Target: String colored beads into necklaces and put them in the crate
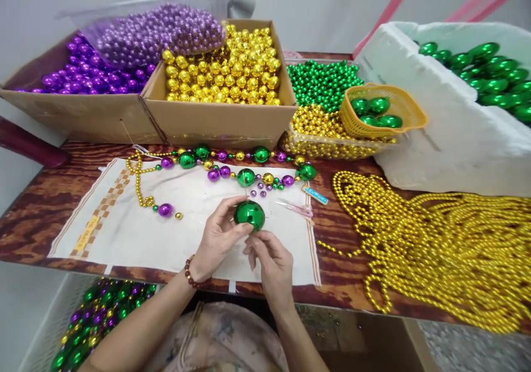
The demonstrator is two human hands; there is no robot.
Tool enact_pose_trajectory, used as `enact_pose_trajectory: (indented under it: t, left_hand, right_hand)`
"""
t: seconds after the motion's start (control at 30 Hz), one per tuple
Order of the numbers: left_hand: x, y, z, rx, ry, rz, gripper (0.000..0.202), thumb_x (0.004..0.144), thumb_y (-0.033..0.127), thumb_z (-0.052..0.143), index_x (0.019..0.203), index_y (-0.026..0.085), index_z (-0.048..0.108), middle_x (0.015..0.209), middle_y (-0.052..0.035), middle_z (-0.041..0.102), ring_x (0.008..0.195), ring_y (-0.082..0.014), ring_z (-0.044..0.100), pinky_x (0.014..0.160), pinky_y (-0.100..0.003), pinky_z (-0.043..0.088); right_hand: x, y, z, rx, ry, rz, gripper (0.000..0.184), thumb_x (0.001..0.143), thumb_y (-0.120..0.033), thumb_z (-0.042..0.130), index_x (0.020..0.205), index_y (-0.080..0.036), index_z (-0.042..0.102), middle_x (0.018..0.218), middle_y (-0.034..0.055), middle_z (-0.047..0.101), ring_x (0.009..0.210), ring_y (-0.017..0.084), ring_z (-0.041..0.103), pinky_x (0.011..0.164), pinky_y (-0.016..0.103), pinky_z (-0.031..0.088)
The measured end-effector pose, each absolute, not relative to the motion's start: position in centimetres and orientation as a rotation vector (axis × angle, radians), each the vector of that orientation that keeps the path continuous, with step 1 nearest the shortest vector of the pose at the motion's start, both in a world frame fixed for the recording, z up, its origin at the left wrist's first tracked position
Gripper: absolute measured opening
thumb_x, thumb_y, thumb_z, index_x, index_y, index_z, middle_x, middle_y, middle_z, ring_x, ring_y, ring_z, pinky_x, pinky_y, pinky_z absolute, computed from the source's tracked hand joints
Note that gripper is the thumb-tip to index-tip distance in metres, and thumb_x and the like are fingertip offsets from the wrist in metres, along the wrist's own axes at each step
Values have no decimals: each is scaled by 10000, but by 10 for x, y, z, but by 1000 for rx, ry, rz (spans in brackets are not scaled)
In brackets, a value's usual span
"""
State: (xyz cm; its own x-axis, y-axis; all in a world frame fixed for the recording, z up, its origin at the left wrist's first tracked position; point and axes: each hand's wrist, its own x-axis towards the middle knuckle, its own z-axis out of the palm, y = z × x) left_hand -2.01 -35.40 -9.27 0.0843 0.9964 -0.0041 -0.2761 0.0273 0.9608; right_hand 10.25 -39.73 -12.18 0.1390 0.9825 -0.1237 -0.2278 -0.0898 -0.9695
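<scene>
My left hand (219,231) is wrapped round a large shiny green ball bead (249,216) above the white cloth (194,239). Just under the bead, my right hand (271,261) has thumb and fingers pinched together; whatever they grip is too small to make out. Beyond both hands a strand of green, purple and gold beads (261,154) lies looped across the cloth. Its left end carries a purple bead (165,210), with a small loose gold bead (178,216) beside it. A few tiny purple beads (254,193) and pink-handled snips (294,208) lie near the green bead.
Cardboard boxes of purple beads (103,78) and gold beads (224,78) line the back. A yellow basket (409,114) sits on a bin of small beads. Gold bead strings (448,250) cover the right side, below a white foam box (398,101).
</scene>
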Motion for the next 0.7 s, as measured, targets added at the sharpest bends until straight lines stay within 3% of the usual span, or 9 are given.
enact_pose_trajectory:
  t: [0.13,0.2,0.3,0.47,0.6,0.7]
  left_hand:
    - [-13,-358,-104,1014,985,1155,445,791,310,776,1206,220,642,1148,-68,669,981,-173,634,837,-255,519]
    - [-10,-357,-109,1054,967,1058,487,779,313,785,1231,216,631,1167,-77,666,1005,-186,637,860,-268,518]
    - [-8,-343,-118,1198,1003,981,440,879,343,668,1296,217,601,1263,-107,634,1091,-213,629,922,-306,505]
    - [-5,-296,-143,1813,1345,824,294,912,240,565,1186,228,672,1223,-107,605,985,-219,621,878,-331,486]
    - [6,-276,-156,2178,1485,446,301,940,169,478,1181,245,640,1234,-108,575,1106,-263,548,848,-343,459]
    - [14,-275,-159,2176,1539,405,236,957,163,459,1104,214,636,1178,-122,570,1119,-263,520,859,-344,454]
  right_hand:
    - [114,-403,-132,-1236,-823,1321,206,822,-359,695,854,-156,707,702,47,686,550,130,583,421,209,412]
    - [120,-403,-140,-1286,-769,1315,205,804,-360,700,793,-155,696,656,40,682,510,122,553,425,217,411]
    - [130,-400,-152,-1337,-729,1285,214,770,-358,713,726,-154,665,627,34,678,464,99,487,440,222,394]
    - [140,-401,-163,-1391,-756,1277,257,786,-391,692,706,-155,626,615,23,663,456,84,427,454,216,362]
    - [145,-406,-166,-1423,-820,1235,261,822,-400,666,740,-153,644,617,14,648,472,88,419,464,220,346]
    - [150,-409,-170,-1424,-858,1201,249,830,-393,659,753,-156,649,604,7,628,492,101,442,468,224,339]
